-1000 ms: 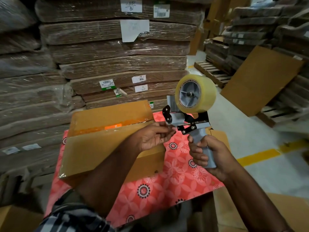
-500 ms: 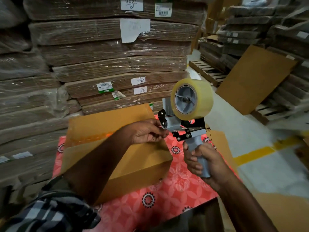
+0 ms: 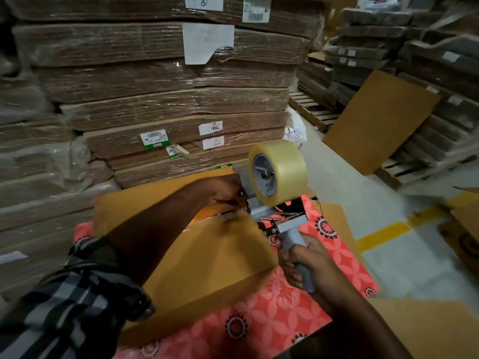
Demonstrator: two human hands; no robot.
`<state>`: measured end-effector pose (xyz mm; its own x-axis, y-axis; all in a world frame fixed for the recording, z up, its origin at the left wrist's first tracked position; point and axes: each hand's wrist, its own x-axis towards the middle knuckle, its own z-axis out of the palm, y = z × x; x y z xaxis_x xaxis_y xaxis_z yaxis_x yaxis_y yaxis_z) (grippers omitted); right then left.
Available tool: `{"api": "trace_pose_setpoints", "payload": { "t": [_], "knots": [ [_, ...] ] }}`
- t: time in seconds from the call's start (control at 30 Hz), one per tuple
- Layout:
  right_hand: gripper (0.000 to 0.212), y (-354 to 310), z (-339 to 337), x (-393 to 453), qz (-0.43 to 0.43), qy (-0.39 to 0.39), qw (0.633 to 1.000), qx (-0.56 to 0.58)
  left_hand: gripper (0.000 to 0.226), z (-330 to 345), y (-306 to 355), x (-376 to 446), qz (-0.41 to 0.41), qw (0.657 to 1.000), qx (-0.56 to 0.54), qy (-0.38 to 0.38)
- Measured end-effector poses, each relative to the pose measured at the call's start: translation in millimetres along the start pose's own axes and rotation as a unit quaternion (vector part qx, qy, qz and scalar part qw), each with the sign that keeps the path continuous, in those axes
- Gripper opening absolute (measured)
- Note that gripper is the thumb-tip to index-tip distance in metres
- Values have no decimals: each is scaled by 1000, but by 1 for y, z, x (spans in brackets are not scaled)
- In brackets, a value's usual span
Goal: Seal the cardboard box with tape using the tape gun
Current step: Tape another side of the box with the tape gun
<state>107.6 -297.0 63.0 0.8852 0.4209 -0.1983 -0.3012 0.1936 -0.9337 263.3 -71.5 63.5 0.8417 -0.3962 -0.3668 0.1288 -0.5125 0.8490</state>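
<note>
Stacks: shrink-wrapped flat cardboard bundles [image 3: 166, 104] rise behind the box.
Cloth: red flowered cloth [image 3: 280, 314] lies under the box.
Box: cardboard box [image 3: 207, 260] sits on the cloth, flaps down.
Tape gun: tape gun [image 3: 274, 193], clear roll upward, above the box's far right corner.
Right hand: right hand [image 3: 303, 263] wraps the gun's grey handle, right of the box.
Left hand: left hand [image 3: 223, 190] pinches at the gun's front end, over the box top.
</note>
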Motion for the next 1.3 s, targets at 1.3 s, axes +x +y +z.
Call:
{"api": "trace_pose_setpoints", "payload": {
  "t": [1.3],
  "knots": [
    [33,27,4,153,35,99,994,-11,12,-143,-46,166,-41,969,235,59]
  ]
}}
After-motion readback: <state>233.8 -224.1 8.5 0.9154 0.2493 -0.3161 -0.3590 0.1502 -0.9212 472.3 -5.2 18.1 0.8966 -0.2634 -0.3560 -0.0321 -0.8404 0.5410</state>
